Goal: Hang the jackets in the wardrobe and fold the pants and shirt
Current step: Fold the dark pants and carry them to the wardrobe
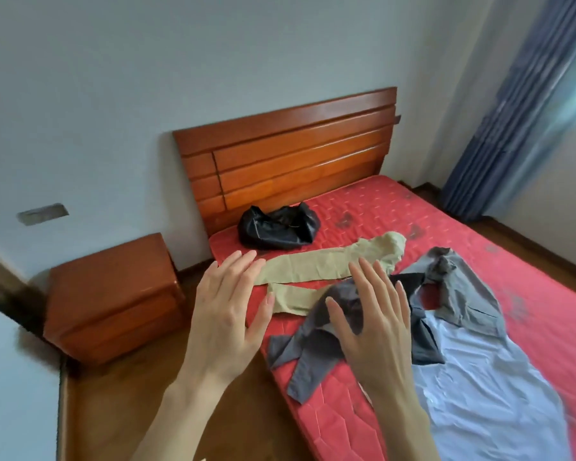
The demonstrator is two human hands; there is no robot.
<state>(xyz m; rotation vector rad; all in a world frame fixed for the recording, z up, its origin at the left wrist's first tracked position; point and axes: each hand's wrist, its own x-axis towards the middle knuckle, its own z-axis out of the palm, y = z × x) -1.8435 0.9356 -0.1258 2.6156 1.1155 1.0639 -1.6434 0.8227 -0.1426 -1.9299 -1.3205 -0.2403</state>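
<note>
— Bedroom walls are pale, and a red mattress [429,227] lies on a bed with a wooden headboard [290,154]. What sits on it?

— At the far end, just before the headboard, a crumpled black jacket [276,227]. Nearer, beige pants [320,264] stretch across the mattress, legs pointing left. A grey garment [316,344] lies crumpled nearer still, one end reaching the near-left mattress edge, and a light blue shirt [479,377] spreads flat at near right, partly under the grey cloth.

— And the person's hands?

— Both are raised above the bed with straight, spread fingers, backs toward the camera, holding nothing. The left hand [226,314] hovers over the mattress's left edge near the beige pant legs; the right hand [373,317] is over the grey garment. Whether either touches cloth cannot be told.

— Anything beside the bed?

— A wooden nightstand [113,297] on the left, on a wooden floor [120,410], and blue curtains [519,111] at far right.
</note>
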